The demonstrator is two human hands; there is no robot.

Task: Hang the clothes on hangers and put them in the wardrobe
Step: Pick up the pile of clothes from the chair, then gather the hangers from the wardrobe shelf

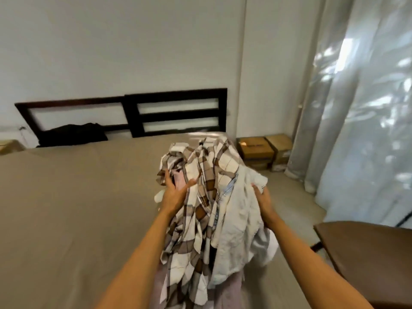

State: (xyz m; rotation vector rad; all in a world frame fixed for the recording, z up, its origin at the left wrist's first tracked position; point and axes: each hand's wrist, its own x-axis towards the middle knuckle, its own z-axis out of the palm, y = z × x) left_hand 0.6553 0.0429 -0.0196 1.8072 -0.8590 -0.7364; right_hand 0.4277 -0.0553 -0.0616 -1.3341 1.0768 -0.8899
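Head: clothes (214, 197) between both grips (176, 195) (264, 202)

Pressed under the left hand (176, 195), the brown-and-white checked cloth shirt (200, 172) is soft, matt and crumpled. The plain white cloth garment (236, 210) gripped by the right hand (264, 201) is matt and finely creased. Below the grip, the taupe fabric bed sheet (66, 208) is smooth and matt. Beyond, the dark slatted headboard (176, 113) looks like faintly glossy wood.

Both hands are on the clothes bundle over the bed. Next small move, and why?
Probably set the clothes bundle down on the bed to free one garment: left hand and right hand both support tangled plaid and white pieces, and no hanger shows.
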